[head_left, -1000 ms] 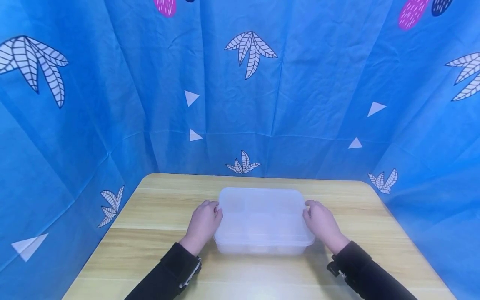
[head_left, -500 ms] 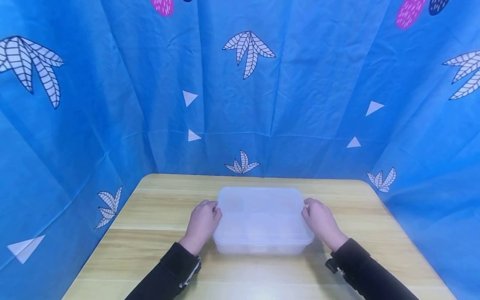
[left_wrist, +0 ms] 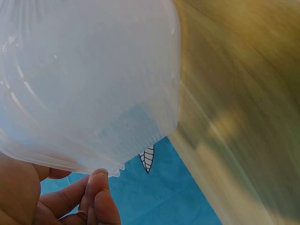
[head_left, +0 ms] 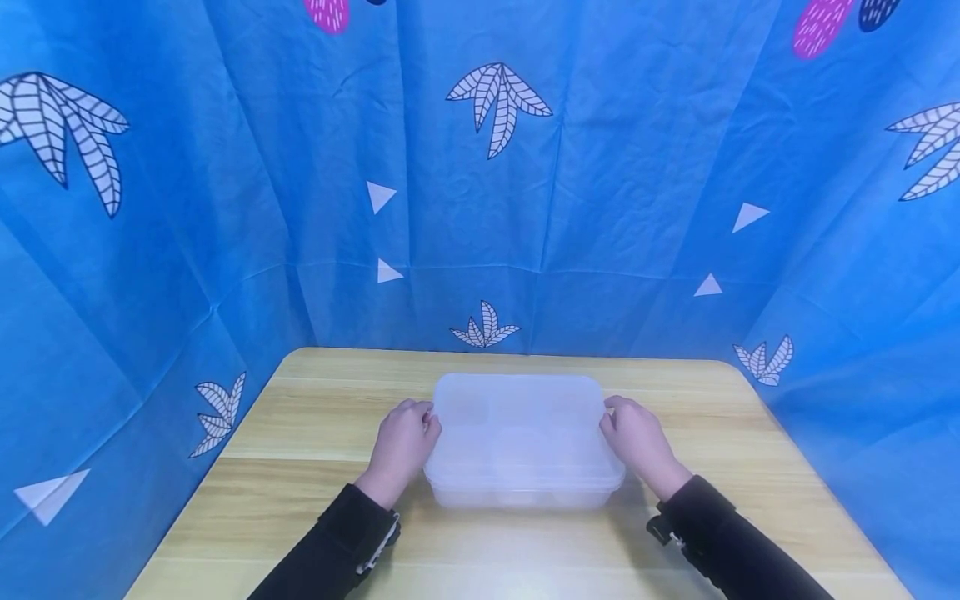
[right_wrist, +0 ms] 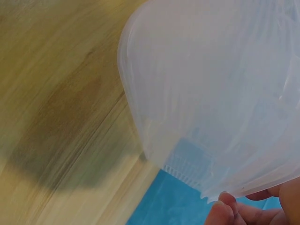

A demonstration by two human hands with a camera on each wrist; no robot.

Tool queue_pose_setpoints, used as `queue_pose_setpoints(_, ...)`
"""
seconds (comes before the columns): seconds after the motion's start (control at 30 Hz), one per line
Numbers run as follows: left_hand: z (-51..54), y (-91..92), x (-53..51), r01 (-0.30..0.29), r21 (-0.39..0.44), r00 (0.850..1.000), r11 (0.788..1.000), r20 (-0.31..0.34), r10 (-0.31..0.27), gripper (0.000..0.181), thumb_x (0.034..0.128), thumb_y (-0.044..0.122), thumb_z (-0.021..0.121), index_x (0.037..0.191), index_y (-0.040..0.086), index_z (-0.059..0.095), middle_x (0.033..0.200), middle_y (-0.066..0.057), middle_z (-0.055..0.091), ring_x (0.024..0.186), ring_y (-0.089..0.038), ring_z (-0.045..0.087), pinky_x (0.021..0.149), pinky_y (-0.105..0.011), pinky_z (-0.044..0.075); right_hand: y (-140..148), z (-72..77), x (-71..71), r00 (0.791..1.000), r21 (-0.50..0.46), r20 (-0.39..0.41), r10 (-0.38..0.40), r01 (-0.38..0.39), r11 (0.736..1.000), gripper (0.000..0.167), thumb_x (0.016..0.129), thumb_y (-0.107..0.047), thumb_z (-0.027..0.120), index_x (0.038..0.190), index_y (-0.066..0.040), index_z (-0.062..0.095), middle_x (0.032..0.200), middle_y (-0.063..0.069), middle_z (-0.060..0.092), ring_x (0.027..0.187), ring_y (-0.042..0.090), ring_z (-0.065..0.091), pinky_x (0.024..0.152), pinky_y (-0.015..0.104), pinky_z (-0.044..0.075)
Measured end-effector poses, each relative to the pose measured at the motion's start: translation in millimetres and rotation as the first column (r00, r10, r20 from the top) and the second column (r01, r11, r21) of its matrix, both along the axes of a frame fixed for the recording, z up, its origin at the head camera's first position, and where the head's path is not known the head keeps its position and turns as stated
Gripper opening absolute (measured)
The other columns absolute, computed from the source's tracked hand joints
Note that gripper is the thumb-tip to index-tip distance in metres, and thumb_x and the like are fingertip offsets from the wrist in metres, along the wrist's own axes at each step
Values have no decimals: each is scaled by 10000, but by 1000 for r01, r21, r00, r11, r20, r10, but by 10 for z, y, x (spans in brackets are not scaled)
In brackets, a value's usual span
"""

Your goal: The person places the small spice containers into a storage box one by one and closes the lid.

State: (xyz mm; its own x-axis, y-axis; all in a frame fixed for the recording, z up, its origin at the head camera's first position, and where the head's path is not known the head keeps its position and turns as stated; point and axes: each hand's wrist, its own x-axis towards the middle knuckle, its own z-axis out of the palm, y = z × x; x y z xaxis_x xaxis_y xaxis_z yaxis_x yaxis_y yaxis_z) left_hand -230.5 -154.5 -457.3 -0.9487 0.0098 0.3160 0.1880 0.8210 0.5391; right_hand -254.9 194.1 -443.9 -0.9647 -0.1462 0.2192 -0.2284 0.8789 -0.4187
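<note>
On the wooden table (head_left: 330,533) sits a rectangular, translucent white plastic box (head_left: 521,498) with a matching lid (head_left: 517,425) over its top. At the lid's left side, my left hand (head_left: 400,446) pinches the rim between thumb and curled fingers. My right hand (head_left: 641,443) grips the opposite rim in the same way. In the left wrist view, fingertips (left_wrist: 99,180) meet the edge by a small notched tab. The right wrist view has fingertips (right_wrist: 226,199) at a similar tab. Pale blurred shapes show through the plastic; what they are cannot be made out.
A blue curtain (head_left: 630,192) printed with leaves and triangles surrounds the table at the back and both sides. Dark sleeves (head_left: 337,542) with straps at the cuffs cover both wrists. Wood surface extends on either side of the box.
Both hands and the lid have shifted very slightly left. The box beneath stays almost where it was, and the grip on the rim is the same.
</note>
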Motion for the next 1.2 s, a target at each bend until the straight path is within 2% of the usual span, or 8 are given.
queue_pose_setpoints(0.4, -23, 9, 3, -6, 16, 1000, 1000, 19, 6, 296, 951, 104, 598, 1148, -100, 683, 819, -76, 552, 710, -183, 494, 630, -298, 463, 21, -42, -29, 1000, -7, 6, -9, 9, 1000, 341, 946, -72, 538, 1207, 139, 598, 914, 198, 674, 778, 292, 646, 752, 481, 562)
queue_pose_setpoints(0.57, -28, 11, 9, -19, 29, 1000, 999, 1, 19, 314, 966, 130, 598, 1173, -95, 671, 899, -95, 604, 761, -199, 547, 691, -340, 521, 36, -43, -30, 1000, -18, 11, -8, 9, 1000, 356, 970, -110, 549, 1227, 133, 592, 930, 178, 644, 789, 275, 621, 729, 460, 560)
queue_pose_setpoints(0.83, -31, -10, -24, -28, 33, 1000, 999, 9, 27, 345, 980, 164, 587, 1202, -91, 658, 986, -122, 643, 843, -235, 604, 775, -395, 555, 41, -8, -24, 1000, -23, 5, -9, 9, 1000, 379, 987, -147, 538, 1234, 136, 586, 971, 198, 651, 846, 308, 630, 777, 495, 551)
queue_pose_setpoints(1.2, -53, -3, -9, -31, 36, 999, 999, 14, 31, 339, 978, 155, 584, 1202, -88, 659, 987, -120, 644, 844, -229, 599, 771, -391, 553, 52, -28, -26, 1000, -21, 8, -10, 10, 1000, 380, 984, -152, 550, 1234, 132, 590, 971, 195, 652, 857, 309, 629, 779, 492, 552)
